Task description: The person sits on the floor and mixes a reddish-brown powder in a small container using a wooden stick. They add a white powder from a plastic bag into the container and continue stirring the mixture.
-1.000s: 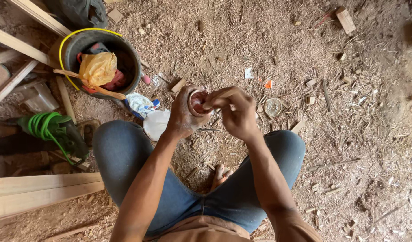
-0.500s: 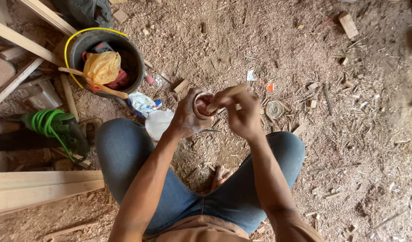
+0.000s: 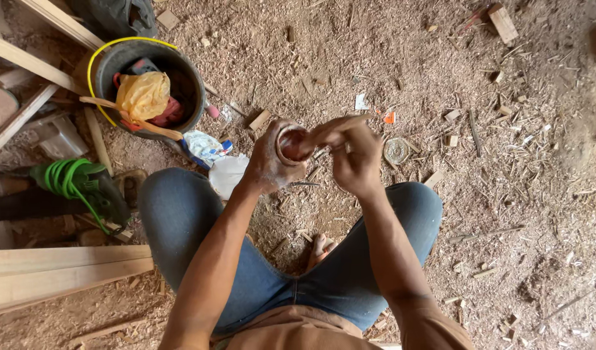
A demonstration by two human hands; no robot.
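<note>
We record 2 hands raised together above the knees, over the sawdust-covered floor (image 3: 441,78). Our left hand (image 3: 269,165) is closed around a small round reddish-brown container (image 3: 291,144), its open mouth turned up toward the camera and slightly rightward. Our right hand (image 3: 356,159) sits immediately right of it, fingers bunched, with the forefinger and thumb reaching leftward to the rim; the fingertips touch or enter the mouth, and we cannot tell which. Whether that hand pinches anything small is not visible. The container's axis runs roughly from the left palm up toward the lens, so the right hand meets it from the side of the opening.

The container's body and base are hidden by the left fingers; its contents read only as a dark red patch. Left of the knees stand a black bucket (image 3: 181,71) with a yellow rag (image 3: 142,94), a green power tool (image 3: 84,185) and planks (image 3: 58,272).
</note>
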